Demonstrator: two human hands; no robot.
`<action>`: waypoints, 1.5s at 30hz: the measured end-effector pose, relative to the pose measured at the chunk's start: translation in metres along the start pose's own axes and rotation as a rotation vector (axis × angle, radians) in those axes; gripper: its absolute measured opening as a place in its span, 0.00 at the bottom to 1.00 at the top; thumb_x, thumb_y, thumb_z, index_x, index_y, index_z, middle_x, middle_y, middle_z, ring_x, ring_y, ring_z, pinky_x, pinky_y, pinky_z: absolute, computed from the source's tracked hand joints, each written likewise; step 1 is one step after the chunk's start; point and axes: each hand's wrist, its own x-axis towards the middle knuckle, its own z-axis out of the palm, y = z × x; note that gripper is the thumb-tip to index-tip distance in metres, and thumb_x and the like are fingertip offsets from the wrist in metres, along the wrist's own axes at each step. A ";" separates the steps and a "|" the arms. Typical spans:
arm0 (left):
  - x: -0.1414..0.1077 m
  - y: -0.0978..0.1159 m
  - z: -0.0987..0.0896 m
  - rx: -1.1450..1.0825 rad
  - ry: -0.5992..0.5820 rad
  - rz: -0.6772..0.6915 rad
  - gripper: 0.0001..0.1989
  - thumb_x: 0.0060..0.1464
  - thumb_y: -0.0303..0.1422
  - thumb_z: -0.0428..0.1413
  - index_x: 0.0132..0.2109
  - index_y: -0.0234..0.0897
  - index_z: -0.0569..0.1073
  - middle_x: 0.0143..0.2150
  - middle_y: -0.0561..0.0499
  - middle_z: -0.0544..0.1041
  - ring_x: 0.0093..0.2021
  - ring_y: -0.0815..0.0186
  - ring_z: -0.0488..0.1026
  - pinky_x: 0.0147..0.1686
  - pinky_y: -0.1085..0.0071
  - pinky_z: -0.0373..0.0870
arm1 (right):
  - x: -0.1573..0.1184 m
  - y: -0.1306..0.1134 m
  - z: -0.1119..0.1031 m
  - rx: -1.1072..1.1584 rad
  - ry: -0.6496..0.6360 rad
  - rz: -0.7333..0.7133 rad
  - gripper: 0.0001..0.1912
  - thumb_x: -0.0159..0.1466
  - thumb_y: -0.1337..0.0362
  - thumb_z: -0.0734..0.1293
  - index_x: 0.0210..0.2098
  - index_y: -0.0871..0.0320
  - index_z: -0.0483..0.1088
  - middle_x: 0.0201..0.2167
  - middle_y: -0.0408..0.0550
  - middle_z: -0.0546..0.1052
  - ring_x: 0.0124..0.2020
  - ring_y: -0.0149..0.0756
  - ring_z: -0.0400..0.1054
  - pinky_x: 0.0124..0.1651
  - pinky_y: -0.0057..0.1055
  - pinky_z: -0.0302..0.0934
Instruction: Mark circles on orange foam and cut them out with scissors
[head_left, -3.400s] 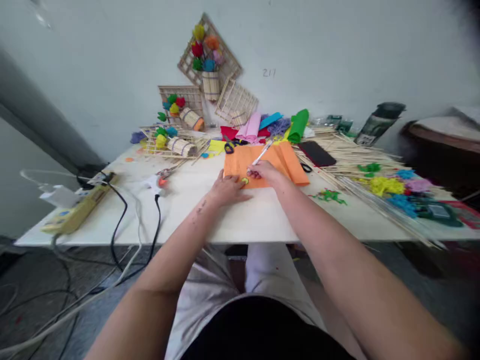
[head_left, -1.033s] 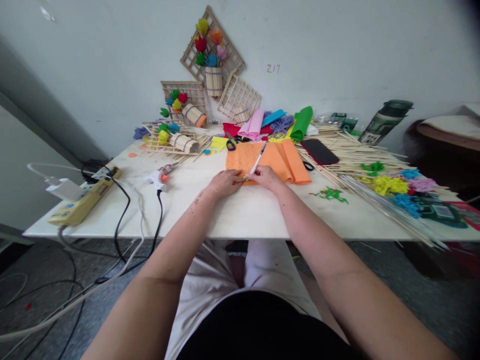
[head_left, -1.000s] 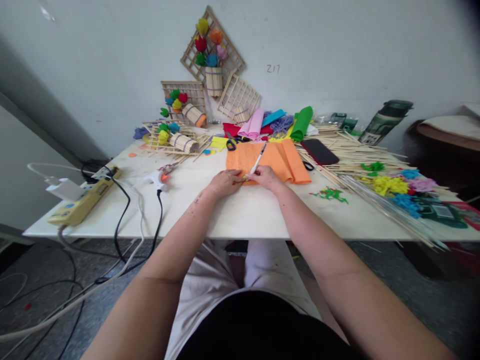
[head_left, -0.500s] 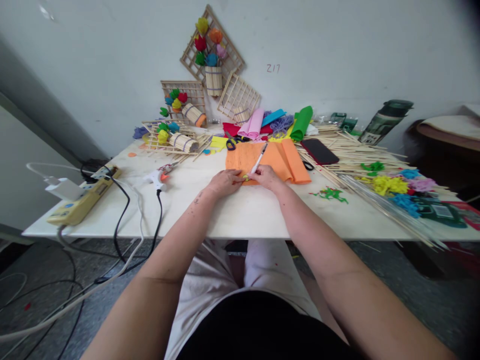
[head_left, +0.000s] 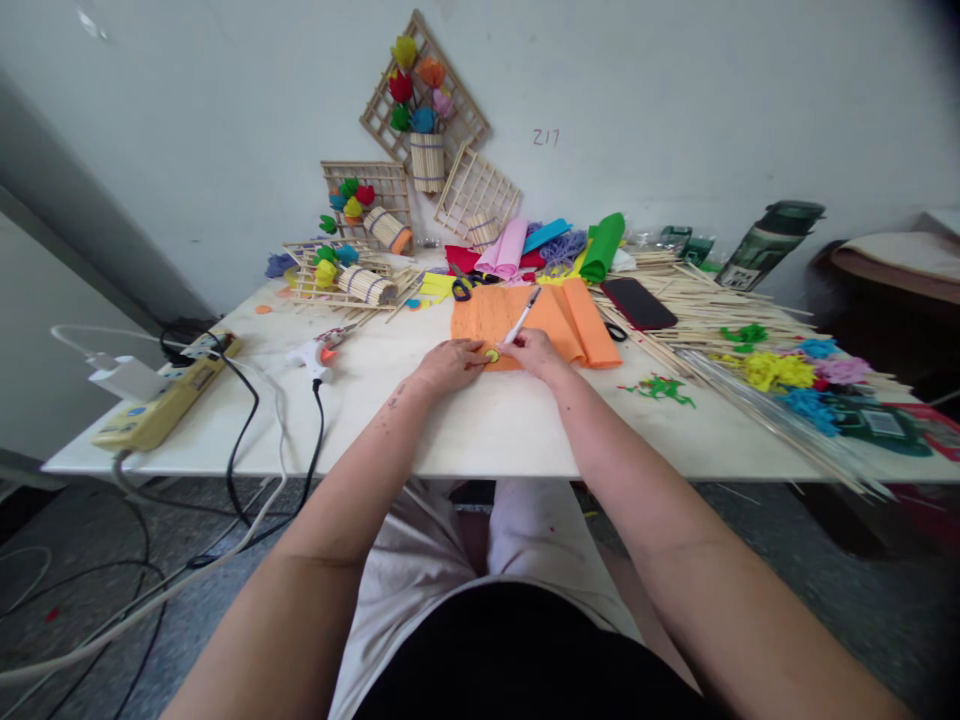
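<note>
Orange crepe paper (head_left: 499, 308) lies spread in front of me, its right end folded over in layers. My left hand (head_left: 452, 364) rests flat at its near left edge, fingers stretched out. Their tips touch a small yellow round piece (head_left: 492, 355) lying on the orange paper. Closed around a white pen (head_left: 522, 318) is my right hand (head_left: 534, 352), just right of the yellow piece. The pen leans up and to the right; its tip is hidden by my fingers.
Scissors (head_left: 462, 289) and rolled coloured paper (head_left: 602, 247) lie behind the orange sheet. A phone (head_left: 639, 303) rests on many thin sticks at right. A glue gun (head_left: 311, 358) and a power strip (head_left: 169, 395) with cables stand left. Stick lattices with paper flowers (head_left: 424, 120) lean on the wall.
The pen tilts a little further to the right, and my right fingers have shifted slightly. More of the yellow round piece shows between my hands. My left hand stays in place.
</note>
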 end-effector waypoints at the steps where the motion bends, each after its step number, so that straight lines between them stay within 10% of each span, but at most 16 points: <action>1: 0.000 0.000 -0.001 -0.001 -0.003 -0.002 0.20 0.62 0.40 0.42 0.56 0.50 0.70 0.61 0.54 0.66 0.61 0.64 0.62 0.60 0.68 0.55 | 0.000 -0.001 0.000 -0.003 -0.002 -0.006 0.07 0.52 0.62 0.69 0.25 0.62 0.73 0.22 0.44 0.72 0.26 0.32 0.65 0.31 0.27 0.59; 45: 0.002 0.001 -0.003 -0.225 0.002 -0.106 0.19 0.57 0.37 0.48 0.52 0.45 0.75 0.64 0.54 0.62 0.63 0.59 0.59 0.62 0.66 0.51 | 0.000 0.003 0.007 0.015 -0.062 -0.011 0.13 0.51 0.56 0.70 0.27 0.62 0.74 0.22 0.45 0.73 0.26 0.32 0.65 0.31 0.28 0.59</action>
